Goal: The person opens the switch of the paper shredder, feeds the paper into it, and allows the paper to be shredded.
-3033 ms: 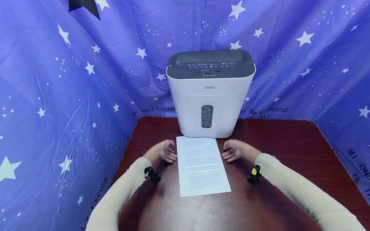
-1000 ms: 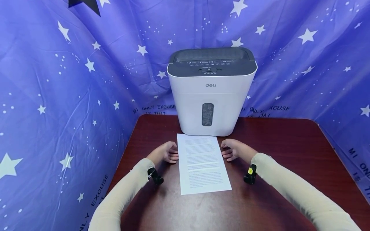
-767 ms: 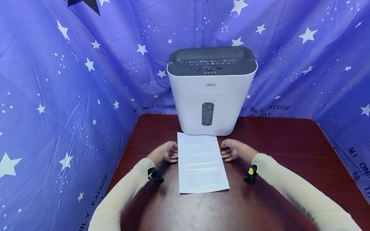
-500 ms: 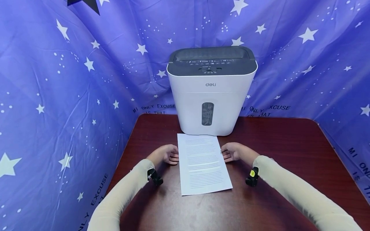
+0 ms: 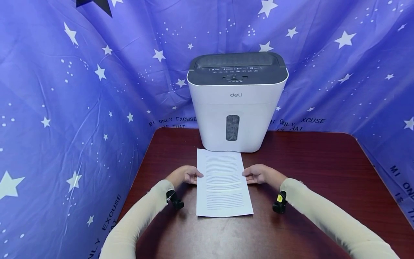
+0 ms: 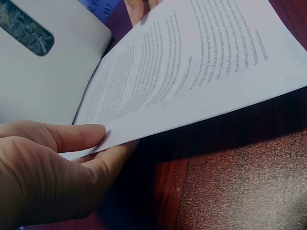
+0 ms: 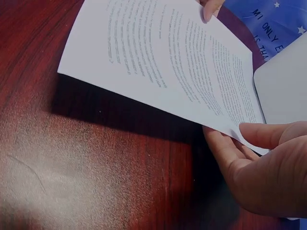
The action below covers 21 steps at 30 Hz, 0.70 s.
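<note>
A printed sheet of paper (image 5: 223, 187) is held between both hands, raised off the table along its near part, as the dark shadow under it in the wrist views shows. My left hand (image 5: 191, 174) pinches its left edge, thumb on top and fingers beneath. On the opposite edge my right hand (image 5: 257, 173) pinches the paper (image 7: 158, 62) in the same way. Right behind the sheet's far end stands a white paper shredder (image 5: 213, 118) with a dark grey top. Shredded bits show through its small window (image 6: 29, 28).
The dark red wooden table (image 5: 310, 162) carries the shredder near its back edge. A blue curtain (image 5: 123, 90) with white stars hangs behind and along both sides. Small black cameras (image 5: 279, 202) sit at each wrist.
Both hands have come inward from beside the paper and now pinch its edges. The sheet, flat earlier, has shifted slightly left and lifted. The shredder has stayed in place.
</note>
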Tool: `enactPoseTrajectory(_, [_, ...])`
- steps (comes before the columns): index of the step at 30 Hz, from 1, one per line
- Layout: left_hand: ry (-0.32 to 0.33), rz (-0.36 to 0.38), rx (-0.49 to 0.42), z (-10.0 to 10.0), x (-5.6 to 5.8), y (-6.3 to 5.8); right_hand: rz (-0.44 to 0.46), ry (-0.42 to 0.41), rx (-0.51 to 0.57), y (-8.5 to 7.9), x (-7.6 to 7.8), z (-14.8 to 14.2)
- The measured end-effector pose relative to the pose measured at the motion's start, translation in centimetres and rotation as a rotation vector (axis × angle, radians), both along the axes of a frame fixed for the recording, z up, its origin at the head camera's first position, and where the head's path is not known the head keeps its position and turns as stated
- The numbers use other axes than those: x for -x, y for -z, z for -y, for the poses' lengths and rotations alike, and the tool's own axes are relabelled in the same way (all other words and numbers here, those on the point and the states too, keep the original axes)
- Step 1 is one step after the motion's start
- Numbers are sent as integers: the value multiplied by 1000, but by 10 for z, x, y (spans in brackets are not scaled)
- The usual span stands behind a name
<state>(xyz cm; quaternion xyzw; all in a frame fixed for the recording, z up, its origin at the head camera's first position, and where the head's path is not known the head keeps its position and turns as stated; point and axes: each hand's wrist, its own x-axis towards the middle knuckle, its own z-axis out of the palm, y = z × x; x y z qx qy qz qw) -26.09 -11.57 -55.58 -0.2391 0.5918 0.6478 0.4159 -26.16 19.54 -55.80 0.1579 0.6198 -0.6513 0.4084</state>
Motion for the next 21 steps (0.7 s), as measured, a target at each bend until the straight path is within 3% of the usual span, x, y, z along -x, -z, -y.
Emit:
enactPoseTrajectory(2, [13, 37, -90, 10, 20, 39, 9, 6, 14, 1, 0, 1])
enactPoseTrajectory(7, [0, 57, -162, 31, 73, 162, 51, 18, 58, 2, -2, 3])
enactPoseTrajectory(8, [-4, 54, -169, 32, 76, 169, 58, 18, 62, 3, -2, 3])
enactPoseTrajectory(9, [-10, 39, -135, 31, 75, 171, 64, 16, 66, 2, -2, 3])
enactPoseTrajectory(13, [39, 99, -238, 37, 74, 161, 75, 2, 66, 1, -2, 3])
enactPoseTrajectory(17, [54, 76, -162, 31, 60, 128, 83, -12, 55, -1, -1, 3])
enactPoseTrajectory(21, [126, 40, -102, 36, 61, 124, 90, -26, 42, -2, 2, 2])
